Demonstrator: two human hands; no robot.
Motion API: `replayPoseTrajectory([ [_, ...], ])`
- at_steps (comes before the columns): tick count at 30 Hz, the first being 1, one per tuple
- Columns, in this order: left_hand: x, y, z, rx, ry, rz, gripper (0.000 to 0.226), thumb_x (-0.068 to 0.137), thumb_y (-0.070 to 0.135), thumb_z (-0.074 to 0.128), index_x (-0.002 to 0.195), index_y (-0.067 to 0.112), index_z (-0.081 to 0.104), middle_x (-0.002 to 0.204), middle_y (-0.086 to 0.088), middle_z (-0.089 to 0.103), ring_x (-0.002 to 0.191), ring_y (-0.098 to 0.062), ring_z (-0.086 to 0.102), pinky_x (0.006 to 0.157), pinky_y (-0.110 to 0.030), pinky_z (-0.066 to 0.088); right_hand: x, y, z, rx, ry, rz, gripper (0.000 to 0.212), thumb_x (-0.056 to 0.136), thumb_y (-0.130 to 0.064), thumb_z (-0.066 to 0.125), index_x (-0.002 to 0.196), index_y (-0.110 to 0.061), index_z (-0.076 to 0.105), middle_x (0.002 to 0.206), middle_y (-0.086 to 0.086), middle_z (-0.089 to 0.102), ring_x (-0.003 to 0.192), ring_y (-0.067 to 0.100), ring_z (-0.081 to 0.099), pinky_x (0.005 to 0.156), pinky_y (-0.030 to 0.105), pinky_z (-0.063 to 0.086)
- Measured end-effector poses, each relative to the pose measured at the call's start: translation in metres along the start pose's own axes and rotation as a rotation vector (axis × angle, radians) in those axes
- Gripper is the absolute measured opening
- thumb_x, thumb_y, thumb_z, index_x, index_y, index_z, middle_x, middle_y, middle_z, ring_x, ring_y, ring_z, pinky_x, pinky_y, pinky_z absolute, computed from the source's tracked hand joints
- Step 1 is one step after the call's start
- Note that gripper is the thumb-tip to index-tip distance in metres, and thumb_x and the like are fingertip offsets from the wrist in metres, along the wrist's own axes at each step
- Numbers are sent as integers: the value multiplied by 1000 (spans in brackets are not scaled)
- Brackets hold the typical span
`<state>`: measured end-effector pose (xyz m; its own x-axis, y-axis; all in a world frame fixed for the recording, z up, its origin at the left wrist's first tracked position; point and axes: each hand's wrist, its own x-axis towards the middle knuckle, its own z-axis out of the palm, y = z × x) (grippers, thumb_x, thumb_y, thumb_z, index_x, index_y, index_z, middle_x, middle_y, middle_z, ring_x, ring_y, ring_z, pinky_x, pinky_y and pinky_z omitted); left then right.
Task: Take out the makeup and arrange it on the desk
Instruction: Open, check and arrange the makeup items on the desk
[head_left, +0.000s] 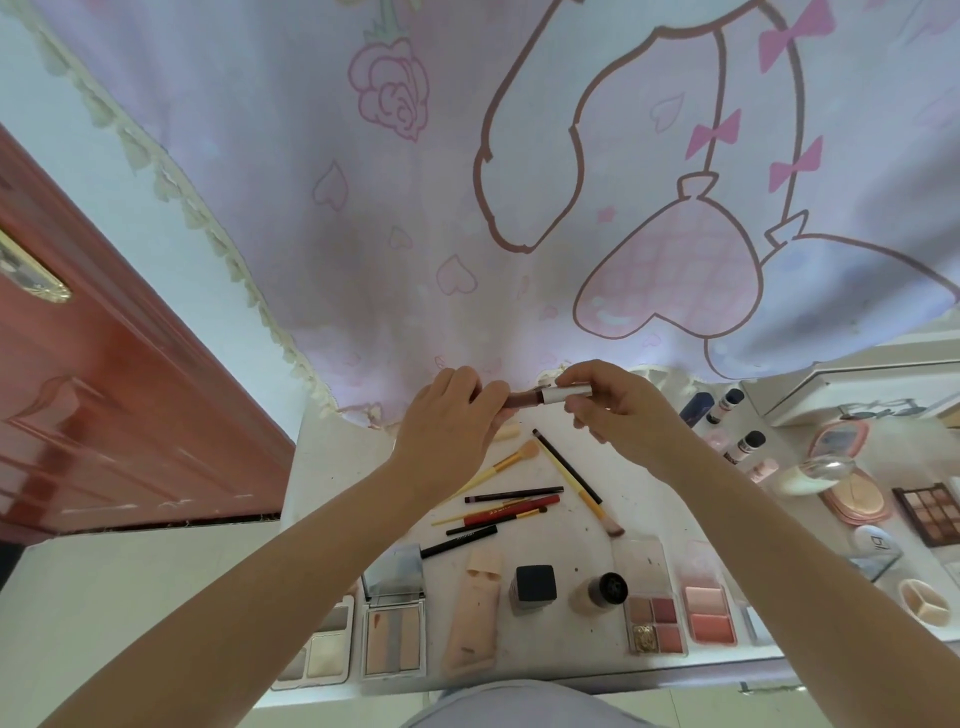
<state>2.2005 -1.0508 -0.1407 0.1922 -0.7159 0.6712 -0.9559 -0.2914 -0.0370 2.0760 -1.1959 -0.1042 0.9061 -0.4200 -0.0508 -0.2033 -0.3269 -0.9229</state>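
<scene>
I have both hands raised over the far edge of the white desk, working one item between them. My left hand is closed around the brownish-pink tube end of a slim lip-gloss stick, and my right hand pinches its silver-white cap between thumb and fingertips. The stick lies level between the hands, which I judge is to seat or twist the cap before setting it down; I cannot tell whether the cap is fully on.

Below, the makeup is already spread out by kind. A loose bunch of thin yellow-handled brushes and dark and red pencils lies in the middle, within easy reach. Along the near edge a row runs left to right: a pale mirrored contour palette, a peach squeeze tube, a black-capped square bottle, a round-topped foundation bottle, a clear four-pan blush palette and a pink two-pan blush palette. The palettes lie face-up, so the shades show.

To the right sit a brown eyeshadow palette and round pink compacts. I judge the task is well along, with this stick needing a spot.
</scene>
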Motion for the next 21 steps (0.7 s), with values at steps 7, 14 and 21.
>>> replayPoseTrajectory([
  [7,-1,2,4,-2,-39,17,16,84,26,38,81,15,49,62,-3,52,51,-18,50,44,-19,39,4,1,3,-76,65,101,33,95,-19,42,63,-15,51,38,-10,48,32,3,39,43,10,34],
  [14,1,-3,7,12,-32,-3,16,91,30,31,83,18,39,62,-1,52,51,-15,49,43,-19,39,5,4,1,139,63,81,23,96,-14,40,83,-26,56,67,-3,58,45,4,53,50,17,44],
  [21,3,-9,11,-1,-49,-34,31,100,32,19,83,18,41,62,-2,51,50,-16,48,44,-19,37,11,3,1,44,47,19,31,91,-3,45,80,-30,55,70,-5,58,52,-3,55,57,12,46],
])
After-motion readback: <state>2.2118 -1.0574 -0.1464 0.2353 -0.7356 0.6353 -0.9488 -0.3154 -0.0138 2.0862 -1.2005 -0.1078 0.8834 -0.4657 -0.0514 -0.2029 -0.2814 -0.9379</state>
